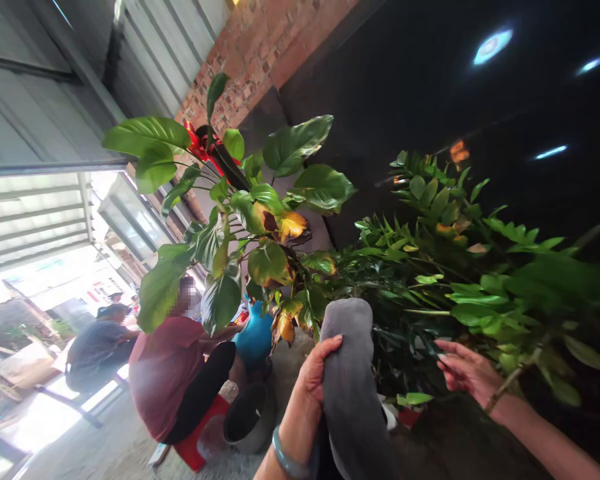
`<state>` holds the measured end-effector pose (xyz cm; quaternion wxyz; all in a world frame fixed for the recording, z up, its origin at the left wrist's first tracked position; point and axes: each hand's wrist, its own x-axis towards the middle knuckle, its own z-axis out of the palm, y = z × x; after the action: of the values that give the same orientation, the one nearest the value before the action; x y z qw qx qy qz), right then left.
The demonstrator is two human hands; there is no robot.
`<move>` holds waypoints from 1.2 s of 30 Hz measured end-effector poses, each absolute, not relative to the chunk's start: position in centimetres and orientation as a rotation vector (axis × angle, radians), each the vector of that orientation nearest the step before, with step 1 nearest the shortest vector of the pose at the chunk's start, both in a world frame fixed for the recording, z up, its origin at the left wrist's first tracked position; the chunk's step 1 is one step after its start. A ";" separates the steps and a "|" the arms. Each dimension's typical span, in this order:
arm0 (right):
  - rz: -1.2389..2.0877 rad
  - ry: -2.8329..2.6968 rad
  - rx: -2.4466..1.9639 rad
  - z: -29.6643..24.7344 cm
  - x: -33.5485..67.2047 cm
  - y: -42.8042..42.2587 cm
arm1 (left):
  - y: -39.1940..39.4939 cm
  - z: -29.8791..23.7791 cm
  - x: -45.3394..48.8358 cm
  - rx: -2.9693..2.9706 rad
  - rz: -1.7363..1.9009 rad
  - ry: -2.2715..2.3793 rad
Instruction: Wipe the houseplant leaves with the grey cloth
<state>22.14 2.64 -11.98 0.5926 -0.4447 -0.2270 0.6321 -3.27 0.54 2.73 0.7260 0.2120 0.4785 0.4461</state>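
Observation:
My left hand (317, 373) is closed around a long, flat, dark grey piece (349, 373). It is shaped like a shoe sole, with a rounded top end, and is tilted nearly upright in front of me. A pale bangle circles my left wrist. Off to the right, apart from the grey piece, my right hand (465, 373) is held up with thumb and fingertips close together. What they pinch, if anything, is too small to make out against the dark leaves. A thin plant stem (517, 379) crosses in front of my right wrist.
A large-leaved plant (220, 293) with yellowed leaves rises ahead, and denser foliage (480, 273) fills the right. At left a person in a red shirt (165, 373) sits on a red stool (195, 447), beside a dark bucket (253, 417). Another person (97, 353) crouches beyond.

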 end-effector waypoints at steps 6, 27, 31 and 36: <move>1.403 -0.527 -0.945 -11.4 21.9 2.0 | 4.0 7.4 -0.2 0.695 1.299 0.950; 1.517 -0.668 -0.796 -13.8 22.8 2.5 | 5.7 1.5 2.7 0.851 0.900 1.184; 1.507 -0.563 -0.784 -15.1 23.0 2.9 | 2.5 -1.8 1.7 1.010 0.592 1.233; 1.543 -0.635 -0.893 -15.0 23.4 2.9 | 4.1 2.5 0.4 1.027 0.853 1.079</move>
<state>23.40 2.95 -15.02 0.5847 -0.3829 -0.2722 0.6614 0.39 4.14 2.50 0.6539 0.4529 0.4755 0.3759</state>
